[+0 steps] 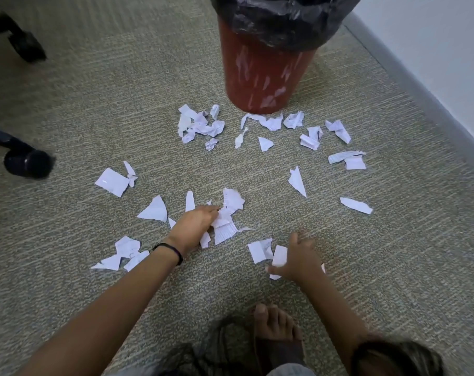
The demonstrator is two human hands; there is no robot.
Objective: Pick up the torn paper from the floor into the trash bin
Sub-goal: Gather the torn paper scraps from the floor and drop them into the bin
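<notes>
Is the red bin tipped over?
No, the trash bin stands upright on the carpet, with torn paper pieces lying in front of it.

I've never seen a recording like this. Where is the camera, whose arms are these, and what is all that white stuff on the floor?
There is no robot here, only a person. The single picture comes from a camera worn on the person's head, looking down at their own arms. White scraps of torn paper lie scattered on the carpet in front of a red trash bin lined with a black bag. The left hand grips a bunch of scraps. The right hand rests open, fingers spread, on a flat piece. A bare foot shows at the bottom, and chair wheels at the left.
</notes>
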